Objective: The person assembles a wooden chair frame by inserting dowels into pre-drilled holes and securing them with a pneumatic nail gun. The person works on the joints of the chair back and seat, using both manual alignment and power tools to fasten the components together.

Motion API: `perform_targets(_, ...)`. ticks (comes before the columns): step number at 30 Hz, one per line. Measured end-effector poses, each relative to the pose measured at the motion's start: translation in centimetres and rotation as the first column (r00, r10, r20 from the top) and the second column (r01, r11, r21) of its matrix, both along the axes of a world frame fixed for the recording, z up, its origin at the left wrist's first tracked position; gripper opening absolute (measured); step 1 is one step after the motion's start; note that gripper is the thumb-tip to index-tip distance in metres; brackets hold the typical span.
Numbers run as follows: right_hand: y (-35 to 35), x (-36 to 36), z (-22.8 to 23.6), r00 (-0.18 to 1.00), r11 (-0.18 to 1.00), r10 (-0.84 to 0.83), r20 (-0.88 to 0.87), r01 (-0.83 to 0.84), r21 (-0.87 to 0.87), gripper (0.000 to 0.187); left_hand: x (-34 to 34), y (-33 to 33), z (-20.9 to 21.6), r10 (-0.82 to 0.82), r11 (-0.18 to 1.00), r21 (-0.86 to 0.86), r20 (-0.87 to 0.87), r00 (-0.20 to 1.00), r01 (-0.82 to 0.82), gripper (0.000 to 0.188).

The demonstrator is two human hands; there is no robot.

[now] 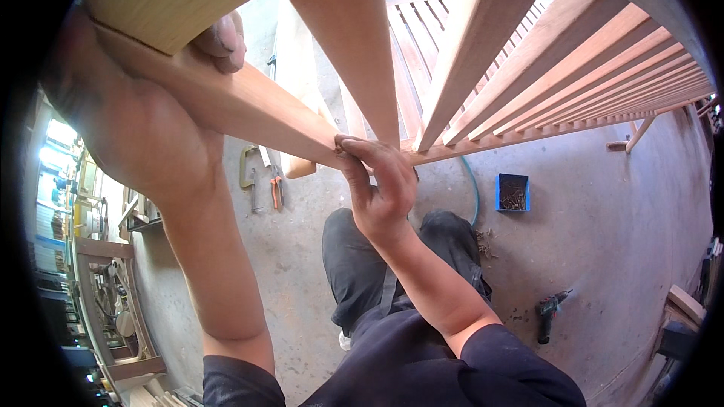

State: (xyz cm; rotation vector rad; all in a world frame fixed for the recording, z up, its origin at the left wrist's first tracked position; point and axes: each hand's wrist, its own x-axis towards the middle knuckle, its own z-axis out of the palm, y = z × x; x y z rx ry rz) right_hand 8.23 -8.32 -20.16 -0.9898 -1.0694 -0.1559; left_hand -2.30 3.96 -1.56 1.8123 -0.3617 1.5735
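Note:
A pale wooden bench or seat frame with a row of wooden slats [460,53] stands in front of me. My left hand [143,120] is wrapped around the wooden end post [264,102] at the upper left, its fingertips showing over the far side. Beside the post's lower end, my right hand [381,185] is closed, with thumb and forefinger pinched against the wood. A tiny brownish piece may be between those fingertips; it is too small to name. The wide curved wooden piece [181,0] above the left hand hides part of the frame.
On the concrete floor lie orange-handled pliers [277,190], a clamp [246,168] and a cordless drill [549,315]. A blue box [513,193] holds many small brown pieces, with more scattered [485,243] by my knee. A green hose [472,185] curves past. Wooden frames [113,309] stand left.

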Motion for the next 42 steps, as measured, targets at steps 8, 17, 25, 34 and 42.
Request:
perform_targets(8,-0.1,0.0,-0.1,0.998,0.996,0.03,-0.062,-0.035,-0.08,0.018,0.0,0.0,0.1,-0.004,1.0,0.0,0.001,1.0,0.004,0.043)
perform_targets(17,0.2,-2.1,0.4,0.597,0.92,0.347,-0.723,-0.367,0.138,0.016,0.1,0.1,0.0,-0.05,0.999,-0.004,-0.014,0.999,0.05,0.044)
perform_targets(25,0.0,-2.5,0.7,0.443,0.906,0.286,-0.85,-0.413,0.09,0.019,0.9,1.3,1.1,-0.161,0.977,0.126,-0.091,0.983,0.172,0.045)
perform_targets(34,-0.2,-1.6,-0.4,0.252,0.81,0.4,-0.881,-0.547,0.212,0.021,4.0,-4.0,0.8,0.045,0.978,-0.204,-0.024,0.999,-0.049,0.042)
perform_targets(42,0.2,-1.0,-0.4,0.515,0.865,0.321,-0.795,-0.502,0.024,0.017,4.8,-4.6,1.0,0.117,0.963,-0.236,-0.064,0.991,-0.129,0.042)
